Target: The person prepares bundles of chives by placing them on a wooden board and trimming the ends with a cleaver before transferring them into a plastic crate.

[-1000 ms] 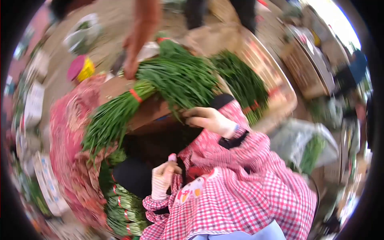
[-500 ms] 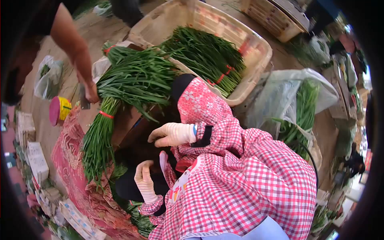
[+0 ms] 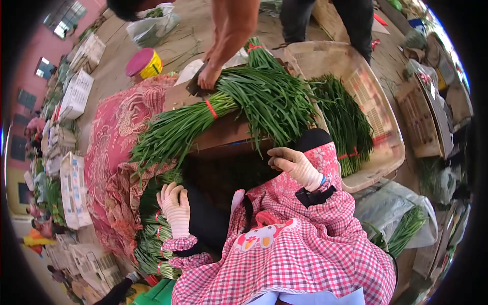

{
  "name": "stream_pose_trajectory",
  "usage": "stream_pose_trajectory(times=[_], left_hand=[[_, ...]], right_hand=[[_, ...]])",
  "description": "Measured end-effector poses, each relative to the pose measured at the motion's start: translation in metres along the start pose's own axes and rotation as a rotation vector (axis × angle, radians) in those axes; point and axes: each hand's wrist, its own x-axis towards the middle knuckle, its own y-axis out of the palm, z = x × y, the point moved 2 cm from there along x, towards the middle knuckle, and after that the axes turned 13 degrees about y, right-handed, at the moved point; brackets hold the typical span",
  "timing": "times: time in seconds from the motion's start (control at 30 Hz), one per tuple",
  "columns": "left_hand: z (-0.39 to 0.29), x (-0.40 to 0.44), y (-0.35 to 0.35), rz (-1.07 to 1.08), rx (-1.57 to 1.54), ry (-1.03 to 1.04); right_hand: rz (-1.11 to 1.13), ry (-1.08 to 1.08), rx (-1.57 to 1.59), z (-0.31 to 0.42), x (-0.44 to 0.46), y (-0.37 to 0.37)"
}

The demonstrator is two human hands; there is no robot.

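Beyond the half-curled right hand (image 3: 296,165) and loosely spread left hand (image 3: 176,207) lie red-banded greens (image 3: 190,122).

Produce-packing area, crates (image 3: 382,117) and greens (image 3: 274,96)

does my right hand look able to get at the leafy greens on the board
Probably yes: the right hand appears empty, and the leafy greens hang close to its fingers, nothing visible between.
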Motion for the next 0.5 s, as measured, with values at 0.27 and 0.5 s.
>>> stream_pose_trajectory(times=[0.27, 0.5], left_hand=[[-0.004, 0.003, 0.006, -0.037, 0.106, 0.12], [-0.005, 0.004, 0.005, -0.054, 0.108, 0.134]], right_hand=[[0.033, 0.04, 0.007, -0.009, 0.007, 0.005], [0.036, 0.052, 0.015, -0.01, 0.008, 0.009]])
